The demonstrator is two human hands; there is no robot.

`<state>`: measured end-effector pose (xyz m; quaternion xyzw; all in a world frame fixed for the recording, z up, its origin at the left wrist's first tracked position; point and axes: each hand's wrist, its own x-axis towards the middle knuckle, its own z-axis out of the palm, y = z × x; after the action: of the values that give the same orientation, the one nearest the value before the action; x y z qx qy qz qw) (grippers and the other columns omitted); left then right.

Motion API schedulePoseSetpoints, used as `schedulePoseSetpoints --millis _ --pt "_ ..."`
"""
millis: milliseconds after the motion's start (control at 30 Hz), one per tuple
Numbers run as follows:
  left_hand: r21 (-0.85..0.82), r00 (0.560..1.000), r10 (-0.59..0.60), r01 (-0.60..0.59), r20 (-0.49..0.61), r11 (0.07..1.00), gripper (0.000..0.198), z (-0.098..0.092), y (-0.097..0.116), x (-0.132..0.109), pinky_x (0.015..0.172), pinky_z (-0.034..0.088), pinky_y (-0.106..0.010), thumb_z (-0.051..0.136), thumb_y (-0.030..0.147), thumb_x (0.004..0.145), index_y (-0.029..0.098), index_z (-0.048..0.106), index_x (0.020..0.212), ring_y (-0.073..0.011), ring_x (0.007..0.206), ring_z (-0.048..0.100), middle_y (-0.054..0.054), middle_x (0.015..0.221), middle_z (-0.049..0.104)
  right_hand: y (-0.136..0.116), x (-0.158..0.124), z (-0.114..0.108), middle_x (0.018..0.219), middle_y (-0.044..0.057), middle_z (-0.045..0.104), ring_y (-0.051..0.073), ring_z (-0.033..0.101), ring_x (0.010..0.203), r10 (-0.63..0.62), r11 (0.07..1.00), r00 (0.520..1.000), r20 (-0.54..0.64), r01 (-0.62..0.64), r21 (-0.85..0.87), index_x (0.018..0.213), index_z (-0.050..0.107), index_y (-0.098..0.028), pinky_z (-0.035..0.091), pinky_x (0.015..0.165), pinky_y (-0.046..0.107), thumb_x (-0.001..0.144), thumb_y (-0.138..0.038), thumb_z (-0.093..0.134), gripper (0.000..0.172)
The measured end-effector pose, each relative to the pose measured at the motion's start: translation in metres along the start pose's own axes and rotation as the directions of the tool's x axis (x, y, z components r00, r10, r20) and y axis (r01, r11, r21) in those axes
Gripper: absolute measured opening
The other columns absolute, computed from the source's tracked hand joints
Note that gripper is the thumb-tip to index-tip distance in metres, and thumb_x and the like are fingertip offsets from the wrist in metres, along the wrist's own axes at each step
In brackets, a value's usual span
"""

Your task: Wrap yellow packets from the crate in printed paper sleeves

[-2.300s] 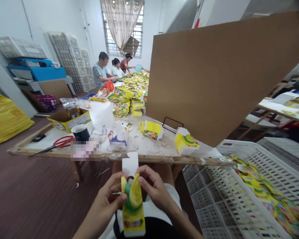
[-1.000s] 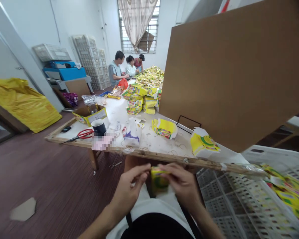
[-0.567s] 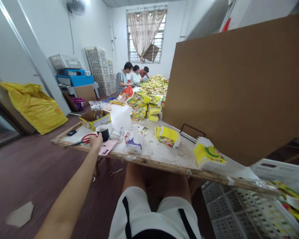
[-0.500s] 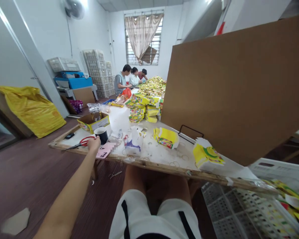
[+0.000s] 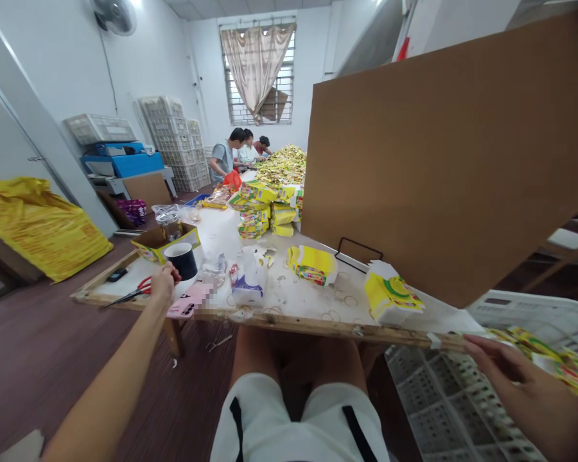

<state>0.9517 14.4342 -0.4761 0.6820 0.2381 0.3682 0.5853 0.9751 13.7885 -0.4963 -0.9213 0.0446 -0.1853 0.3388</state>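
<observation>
My left hand is closed on the handle side of a dark mug with a white inside, at the table's left front. Beside that hand lie red-handled scissors and a pink phone. At the far right, my right hand is by the table's corner, over a white crate; its fingers are stretched out and I see nothing in them. Yellow printed packets lie partly behind this hand. A stack of flat yellow cartons rests on the table nearby.
A large cardboard sheet stands upright along the table's right side. More yellow cartons, a cut white carton and an open box are on the table. Several people sit by a packet heap farther back.
My right hand has come into view at the far right. My left hand stays at the mug, which seems slightly raised. The whole view has shifted a little.
</observation>
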Motion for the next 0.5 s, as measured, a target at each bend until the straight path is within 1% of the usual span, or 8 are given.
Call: schedulePoseSetpoints --millis 33,100,200,300,400,467,500 --pt "-0.052 1.000 -0.012 0.012 0.000 0.999 0.028 -0.002 0.007 -0.003 0.045 0.039 -0.020 0.051 0.038 0.092 0.014 0.054 0.076 -0.0062 0.047 0.042 0.006 0.061 0.046 -0.006 -0.002 0.003 0.089 0.009 0.072 0.027 0.066 0.074 0.032 0.999 0.999 0.031 -0.032 0.014 0.083 0.069 -0.036 0.049 0.067 0.043 0.060 -0.069 0.059 0.041" --pt "-0.137 1.000 -0.020 0.022 0.017 0.990 0.033 -0.005 0.025 -0.010 0.044 0.035 -0.020 0.052 0.037 0.091 0.016 0.047 0.067 -0.0059 0.045 0.037 0.008 0.056 0.039 -0.015 -0.005 0.011 0.093 0.009 0.073 0.029 0.066 0.081 0.049 0.998 0.997 0.063 -0.052 0.040 0.084 0.069 -0.036 0.049 0.072 0.044 0.059 -0.063 0.061 0.037" --pt "-0.234 0.995 0.011 0.013 0.104 0.972 0.038 -0.004 0.058 -0.031 0.044 0.030 -0.020 0.054 0.035 0.088 0.018 0.038 0.059 -0.0067 0.045 0.032 0.008 0.053 0.034 -0.026 -0.009 0.025 0.097 0.009 0.073 0.029 0.067 0.088 -0.001 0.997 0.996 0.089 -0.005 0.071 0.085 0.070 -0.034 0.050 0.078 0.043 0.061 -0.056 0.063 0.034" --pt "-0.310 0.972 0.069 0.005 0.227 0.951 0.041 0.001 0.093 -0.066 0.044 0.026 -0.022 0.062 0.038 0.082 0.019 0.038 0.054 -0.0081 0.047 0.030 0.005 0.051 0.032 -0.036 -0.014 0.039 0.092 0.008 0.074 0.029 0.068 0.086 -0.097 0.990 0.990 0.100 0.086 0.110 0.086 0.071 -0.029 0.052 0.079 0.042 0.066 -0.056 0.061 0.035" --pt "-0.350 0.936 0.101 0.025 0.337 0.936 0.042 0.006 0.120 -0.110 0.046 0.030 -0.024 0.066 0.043 0.078 0.019 0.043 0.053 -0.0097 0.049 0.031 0.003 0.051 0.034 -0.043 -0.019 0.052 0.090 0.006 0.074 0.026 0.069 0.083 -0.182 0.976 0.976 0.123 0.164 0.145 0.092 0.071 -0.025 0.054 0.075 0.039 0.073 -0.057 0.057 0.040" --pt "-0.357 0.907 0.104 0.054 0.409 0.933 0.041 0.010 0.135 -0.139 0.046 0.032 -0.025 0.067 0.045 0.077 0.019 0.048 0.053 -0.0105 0.049 0.033 0.002 0.051 0.036 -0.048 -0.024 0.060 0.092 0.006 0.074 0.024 0.069 0.084 -0.200 0.970 0.969 0.142 0.176 0.167 0.095 0.070 -0.023 0.055 0.075 0.036 0.076 -0.055 0.056 0.040" --pt "-0.352 0.879 0.104 0.076 0.465 0.933 0.040 0.012 0.142 -0.152 0.046 0.032 -0.026 0.066 0.047 0.077 0.019 0.051 0.053 -0.0112 0.049 0.035 0.001 0.051 0.038 -0.050 -0.027 0.064 0.094 0.006 0.074 0.024 0.069 0.085 -0.202 0.968 0.968 0.152 0.173 0.181 0.097 0.070 -0.023 0.055 0.076 0.036 0.077 -0.054 0.056 0.039"
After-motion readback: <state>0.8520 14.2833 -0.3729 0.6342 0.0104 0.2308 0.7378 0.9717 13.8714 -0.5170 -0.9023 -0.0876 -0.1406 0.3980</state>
